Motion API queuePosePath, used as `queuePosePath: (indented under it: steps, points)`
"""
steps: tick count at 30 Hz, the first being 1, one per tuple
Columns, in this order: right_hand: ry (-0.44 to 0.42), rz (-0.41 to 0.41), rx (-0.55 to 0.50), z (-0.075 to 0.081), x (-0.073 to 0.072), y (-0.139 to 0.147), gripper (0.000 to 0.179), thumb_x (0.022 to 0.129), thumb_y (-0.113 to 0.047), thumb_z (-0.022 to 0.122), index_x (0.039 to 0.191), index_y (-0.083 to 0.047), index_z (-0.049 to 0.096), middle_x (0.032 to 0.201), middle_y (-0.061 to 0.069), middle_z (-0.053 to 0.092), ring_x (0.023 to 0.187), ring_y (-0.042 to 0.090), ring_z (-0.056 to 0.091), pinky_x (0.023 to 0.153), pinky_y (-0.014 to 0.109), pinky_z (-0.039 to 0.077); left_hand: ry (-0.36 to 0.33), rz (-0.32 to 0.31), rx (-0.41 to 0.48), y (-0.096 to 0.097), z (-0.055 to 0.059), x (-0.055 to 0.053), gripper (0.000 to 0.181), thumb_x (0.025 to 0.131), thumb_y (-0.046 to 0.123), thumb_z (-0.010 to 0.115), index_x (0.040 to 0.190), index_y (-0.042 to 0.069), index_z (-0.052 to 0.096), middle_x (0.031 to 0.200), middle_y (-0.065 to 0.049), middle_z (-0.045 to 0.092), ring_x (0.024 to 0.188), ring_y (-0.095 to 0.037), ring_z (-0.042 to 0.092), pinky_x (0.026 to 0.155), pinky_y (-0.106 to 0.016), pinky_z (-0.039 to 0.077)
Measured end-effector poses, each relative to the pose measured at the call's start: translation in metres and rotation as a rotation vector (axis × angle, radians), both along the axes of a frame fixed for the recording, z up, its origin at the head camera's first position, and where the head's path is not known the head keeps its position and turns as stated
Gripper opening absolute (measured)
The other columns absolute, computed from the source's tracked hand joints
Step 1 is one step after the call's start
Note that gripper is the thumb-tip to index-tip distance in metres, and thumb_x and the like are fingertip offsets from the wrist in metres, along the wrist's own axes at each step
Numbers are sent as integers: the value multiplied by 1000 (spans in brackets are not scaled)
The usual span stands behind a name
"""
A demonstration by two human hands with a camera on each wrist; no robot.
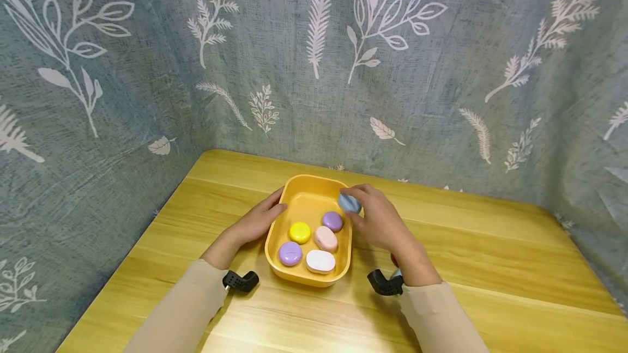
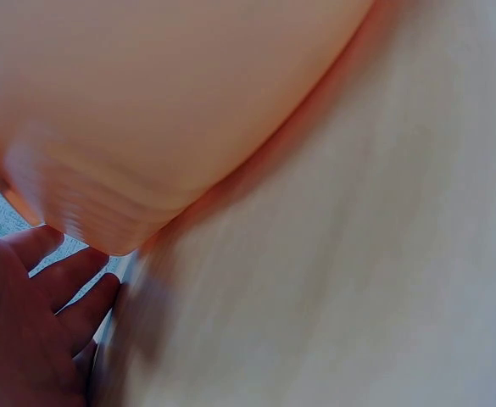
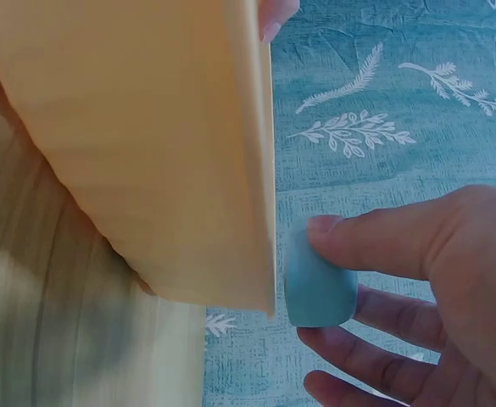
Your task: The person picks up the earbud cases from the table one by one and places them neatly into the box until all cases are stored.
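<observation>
A yellow-orange plastic bin [image 1: 276, 268] stands on the table. My left hand [image 1: 257, 221] grips its left side, with the thumb at the rim and the fingers along the outer wall; in the left wrist view those fingers [image 2: 86, 280] lie against the bin. Between thumb and fingers, my right hand [image 1: 380, 219] pinches a small light-blue rounded disc [image 3: 320, 284] close by the bin's far right rim. Inside the bin lie two purple discs, one nearer [image 1: 290, 254] and one farther [image 1: 332, 221], a yellow disc [image 1: 300, 232], a pale pink oval [image 1: 326, 238] and a white oval [image 1: 320, 261].
The bin rests on a wood-grain table [image 1: 471, 260]. A grey-blue curtain [image 1: 275, 70] with white leaf prints hangs behind and to the left. Under my right wrist, a small pale-blue thing [image 1: 396, 273] shows partly, mostly hidden by the black wrist camera [image 1: 385, 283].
</observation>
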State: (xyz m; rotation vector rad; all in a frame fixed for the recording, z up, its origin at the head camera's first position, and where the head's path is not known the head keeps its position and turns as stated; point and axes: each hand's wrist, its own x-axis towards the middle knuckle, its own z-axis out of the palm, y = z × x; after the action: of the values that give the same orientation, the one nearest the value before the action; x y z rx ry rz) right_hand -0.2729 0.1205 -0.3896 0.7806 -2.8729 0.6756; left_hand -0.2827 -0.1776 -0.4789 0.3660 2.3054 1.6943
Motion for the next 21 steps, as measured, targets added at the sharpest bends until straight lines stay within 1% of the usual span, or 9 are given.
queuePosePath:
  steps: [6, 14, 21]
  points:
    - [15, 38, 8, -2, -1, -6, 47, 96, -14, 74, 142, -10, 63, 140, 17, 60, 127, 38, 59, 104, 55, 51, -3, -1, -2, 0, 1, 1, 62, 112, 40, 40, 168, 29, 15, 174, -1, 18, 160, -23, 20, 129, -47, 23]
    - [11, 95, 17, -4, -1, -12, 46, 97, -9, 72, 141, -12, 64, 139, 15, 61, 126, 36, 59, 106, 53, 51, -2, -7, 9, 0, 1, 1, 61, 113, 38, 40, 168, 28, 16, 174, -1, 19, 160, -23, 20, 129, -47, 23]
    - [-9, 113, 27, -6, -3, -17, 46, 97, -11, 72, 142, -14, 63, 138, 12, 62, 125, 32, 59, 106, 51, 51, 0, -3, 5, 0, 1, 1, 61, 113, 38, 39, 168, 27, 16, 174, -2, 19, 160, -23, 20, 129, -47, 23]
